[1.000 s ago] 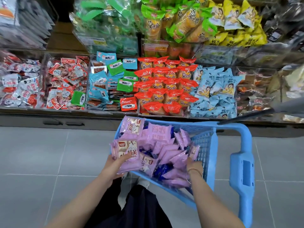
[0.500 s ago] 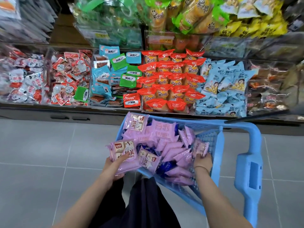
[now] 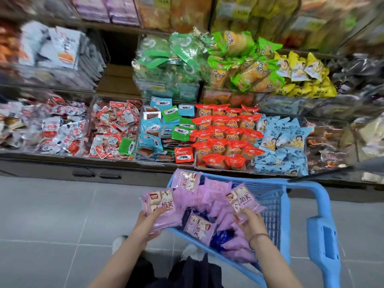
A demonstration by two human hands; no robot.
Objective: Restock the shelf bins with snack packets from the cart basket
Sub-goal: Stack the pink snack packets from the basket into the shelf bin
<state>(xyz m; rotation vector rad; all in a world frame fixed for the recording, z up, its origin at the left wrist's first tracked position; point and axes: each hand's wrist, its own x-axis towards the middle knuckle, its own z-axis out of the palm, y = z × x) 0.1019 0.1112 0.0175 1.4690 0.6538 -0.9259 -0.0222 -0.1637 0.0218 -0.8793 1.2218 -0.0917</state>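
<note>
left hand (image 3: 145, 225) holds packet stack (image 3: 164, 204), right hand (image 3: 252, 224) pinches packet (image 3: 242, 199), blue basket (image 3: 307, 185)

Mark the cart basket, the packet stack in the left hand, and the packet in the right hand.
cart basket (image 3: 285, 215): head view, right rim.
packet stack (image 3: 162, 204): head view, top packet's printed face.
right-hand packet (image 3: 242, 199): head view, its printed face.

A shop: shelf bins (image 3: 166, 90) are overflowing with packaged snacks (image 3: 226, 134), and a blue cart basket (image 3: 301, 183) is standing on floor tiles (image 3: 52, 215).
</note>
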